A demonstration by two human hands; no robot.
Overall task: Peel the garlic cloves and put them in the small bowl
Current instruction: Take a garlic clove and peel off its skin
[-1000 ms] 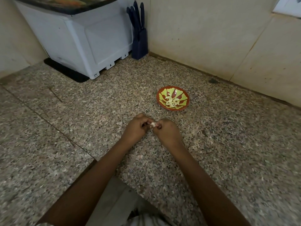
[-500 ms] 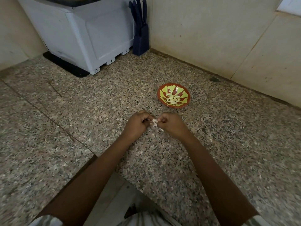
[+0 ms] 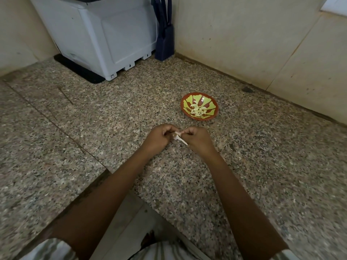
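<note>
Left hand and right hand are both curled, fingertips pinching one garlic clove between them over the granite counter; a strip of loose skin hangs by the right hand. Risk: the small clove could pop out of the pinch as the skin tears and roll off the near edge. The small bowl, holding peeled cloves, sits near, just beyond the hands, with nothing between; the knife block and white appliance are well apart.

no readable text, labels or numbers
</note>
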